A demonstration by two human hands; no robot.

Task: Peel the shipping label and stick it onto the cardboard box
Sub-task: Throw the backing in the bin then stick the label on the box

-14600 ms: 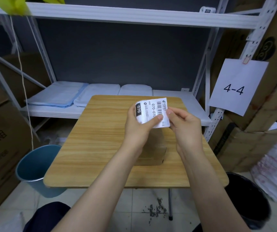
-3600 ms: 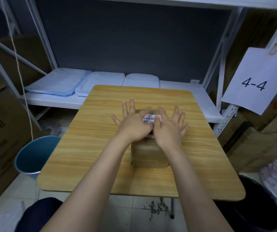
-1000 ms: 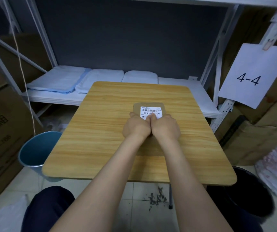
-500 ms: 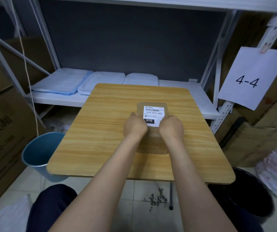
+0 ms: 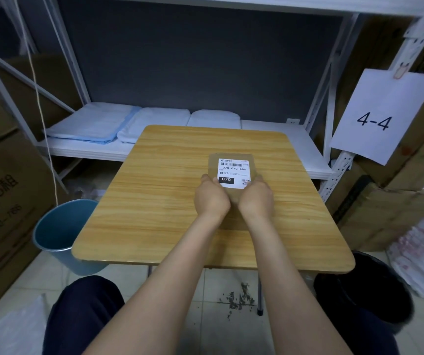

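L hand [image 5: 210,199] & R hand [image 5: 257,201] gripping labelled box [image 5: 231,157].

A wooden surface [image 5: 170,201] stands on a pale tiled floor [image 5: 221,285] before a white metal shelf [image 5: 95,149] backed by a dark grey wall [image 5: 193,60]. Folded cloths [image 5: 98,125] lie on the shelf. A blue bin [image 5: 59,234] sits left, cardboard cartons [image 5: 3,201] beside it, a "4-4" sign [image 5: 377,119] right.

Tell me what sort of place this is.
Probably a warehouse packing or stockroom area: metal shelving tagged with a "4-4" location sign, stacked cartons, and a cardboard box bearing a shipping label.
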